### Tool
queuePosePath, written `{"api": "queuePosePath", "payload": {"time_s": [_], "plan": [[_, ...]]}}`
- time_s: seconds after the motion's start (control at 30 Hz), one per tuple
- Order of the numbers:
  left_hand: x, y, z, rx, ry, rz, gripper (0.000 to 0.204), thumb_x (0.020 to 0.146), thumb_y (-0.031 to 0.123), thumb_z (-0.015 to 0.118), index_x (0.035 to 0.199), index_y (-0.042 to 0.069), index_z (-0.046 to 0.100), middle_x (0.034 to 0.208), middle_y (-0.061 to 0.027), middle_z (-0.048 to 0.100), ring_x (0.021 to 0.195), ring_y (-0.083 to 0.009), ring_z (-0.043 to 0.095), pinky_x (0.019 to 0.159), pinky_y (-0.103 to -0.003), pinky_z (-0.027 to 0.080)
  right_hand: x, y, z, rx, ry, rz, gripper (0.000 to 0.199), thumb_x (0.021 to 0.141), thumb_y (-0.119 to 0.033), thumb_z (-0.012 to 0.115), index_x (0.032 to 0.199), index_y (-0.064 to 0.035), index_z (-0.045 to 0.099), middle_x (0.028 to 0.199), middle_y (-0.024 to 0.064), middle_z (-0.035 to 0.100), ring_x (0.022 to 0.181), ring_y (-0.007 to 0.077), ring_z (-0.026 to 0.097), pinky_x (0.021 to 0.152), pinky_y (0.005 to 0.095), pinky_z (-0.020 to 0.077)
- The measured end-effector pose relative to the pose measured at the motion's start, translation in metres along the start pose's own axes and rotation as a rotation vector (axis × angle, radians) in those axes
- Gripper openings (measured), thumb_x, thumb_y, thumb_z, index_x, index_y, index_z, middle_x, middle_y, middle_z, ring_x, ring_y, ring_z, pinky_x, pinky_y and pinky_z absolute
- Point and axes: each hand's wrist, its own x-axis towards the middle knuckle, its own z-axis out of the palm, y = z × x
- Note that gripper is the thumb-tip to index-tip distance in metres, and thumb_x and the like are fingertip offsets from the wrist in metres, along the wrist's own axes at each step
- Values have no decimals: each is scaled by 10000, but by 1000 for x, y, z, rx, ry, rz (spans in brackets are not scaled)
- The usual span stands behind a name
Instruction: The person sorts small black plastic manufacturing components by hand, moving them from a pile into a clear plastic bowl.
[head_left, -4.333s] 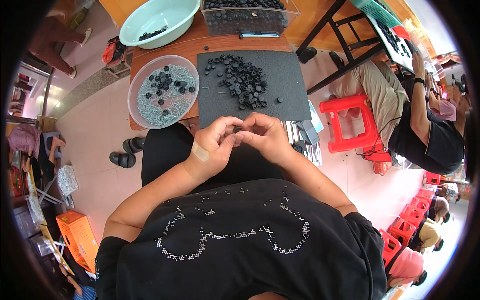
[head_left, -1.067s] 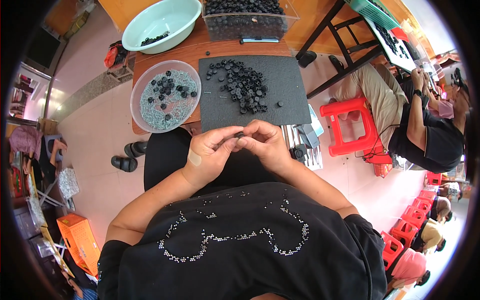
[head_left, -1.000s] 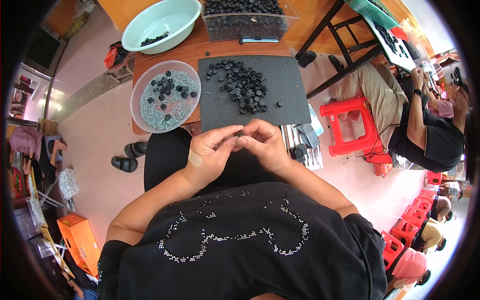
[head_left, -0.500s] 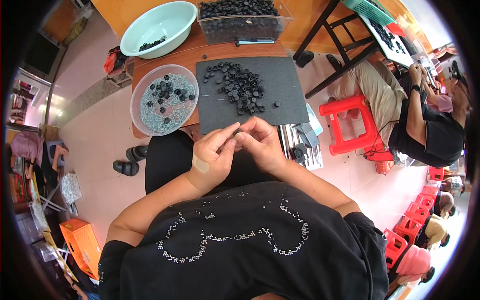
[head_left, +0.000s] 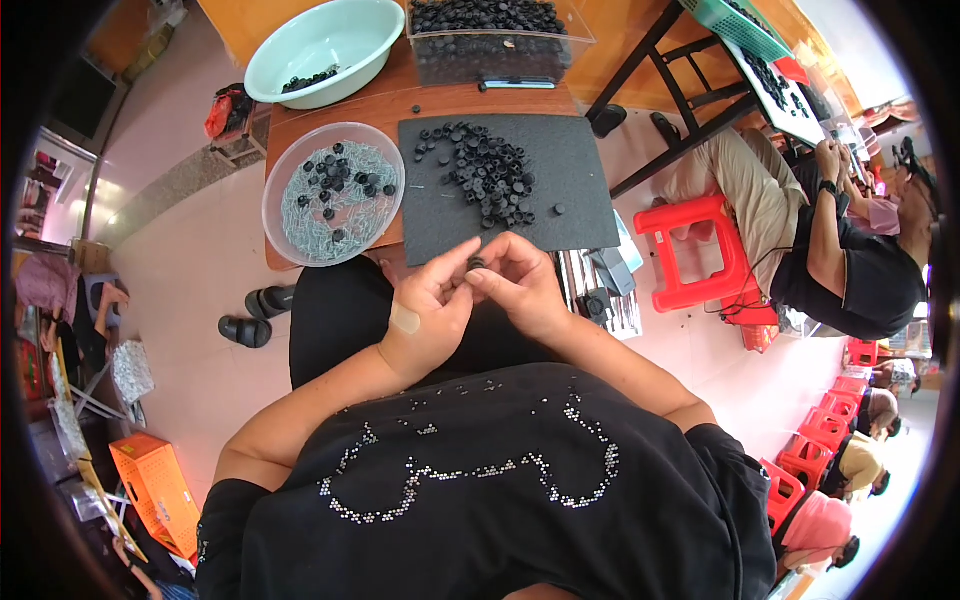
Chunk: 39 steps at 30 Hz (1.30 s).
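Note:
Close in front of my body, both hands meet over a small round black cap (head_left: 475, 264). My right hand (head_left: 527, 292) pinches it between thumb and fingers. My left hand (head_left: 425, 315), with a beige plaster near the wrist, closes on the cap from the other side; its fingertips are partly hidden. Just beyond lies a dark grey mat (head_left: 432, 222) with a heap of similar black caps (head_left: 490, 170) on it. To the left a clear round tub (head_left: 274, 200) holds many thin silvery pins (head_left: 318, 225), with several black caps on top.
At the table's back stand a pale green basin (head_left: 385, 52) with a few black pieces and a clear bin (head_left: 490, 65) full of them. A pen (head_left: 517, 85) lies before the bin. On the right are a red stool (head_left: 650, 260) and a seated person (head_left: 860, 250).
The table has shifted slightly in view. My left thumb has slid down a little, and more of the black cap shows between my fingertips. Both hands stay together.

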Motion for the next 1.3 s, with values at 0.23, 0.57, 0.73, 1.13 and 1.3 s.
{"api": "queuePosePath", "payload": {"time_s": [0.23,0.57,0.73,1.13,1.3], "plan": [[0,-19,-42,172,89,-48,530,860,-45,504,1360,55,357,976,-102,616,819,-116,604,731,-243,503,0,-17,4,-597,117,-462,256,737,50,701,944,8,555,911,50,551,683,74,517,607,197,456],[-24,-76,-87,474,152,-94,528,806,-28,537,1315,73,441,1051,-125,591,744,-122,573,673,-258,487,7,-22,20,-324,146,-369,285,767,137,623,1002,7,527,970,54,531,754,58,506,618,181,434],[-23,-86,-90,516,117,-71,502,811,-24,531,1298,73,461,1027,-125,599,715,-125,583,655,-264,490,32,-23,10,-641,179,-9,200,781,43,658,941,-3,546,795,-3,562,669,33,500,573,175,409],[-19,-93,-95,476,100,-147,463,826,-6,509,1283,66,477,1018,-124,601,752,-133,587,686,-260,489,241,-116,-22,-283,420,-288,281,759,-68,691,981,65,581,689,72,599,570,123,547,510,253,452],[-12,-95,-97,478,131,-191,449,824,-2,515,1269,60,489,1005,-121,620,724,-116,587,668,-255,490,216,-49,-46,-948,248,-312,105,768,-106,644,789,-6,666,737,87,661,709,162,617,675,313,494]]}}
